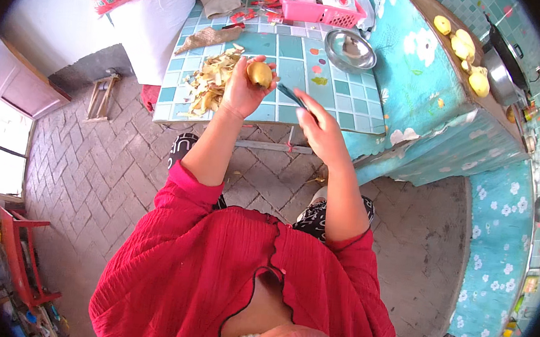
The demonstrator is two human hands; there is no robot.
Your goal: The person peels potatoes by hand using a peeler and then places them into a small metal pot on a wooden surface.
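My left hand (245, 91) grips a potato (259, 73) from below, over the table's left half. The potato's face is mostly yellow, with a dark patch at its lower edge. In my right hand (320, 130) is a slim dark-green peeler (290, 93), blurred. Its tip points at the potato, close to my left fingertips; whether it touches cannot be told. A loose heap of potato peelings (210, 84) lies on the tile-patterned tabletop (292, 52), beside and partly behind my left hand. A shiny metal bowl (350, 50) stands at the table's right rear.
Several yellow peeled potatoes (463, 45) lie on the counter (478, 101) at right, near a metal pot (498, 75). A pink basket (308, 12) and a grey cloth (218, 2) sit at the table's back. White sacks (147, 28) stand left of it. A small wooden stool (102, 97) is on the brick floor.
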